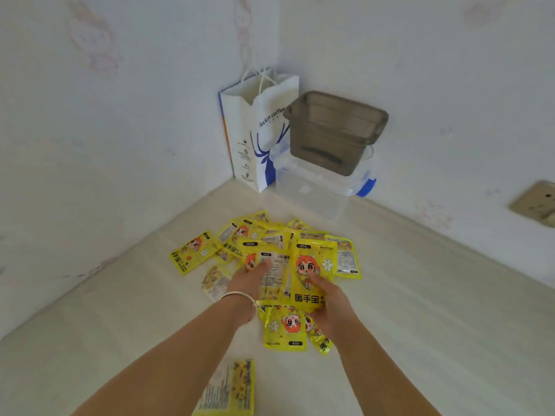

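Under both hands, yellow packets (312,271) show an orange-haired cartoon.

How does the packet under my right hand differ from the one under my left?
The right-hand packet lies front up, showing a cartoon face; the left-hand packet lies back up, showing small print on white. The right-hand packet overlaps the left-hand packet's edge. The right hand holds its packet, thumb on the front; the left hand lies on its own with straight fingers. Both are yellow pouches.
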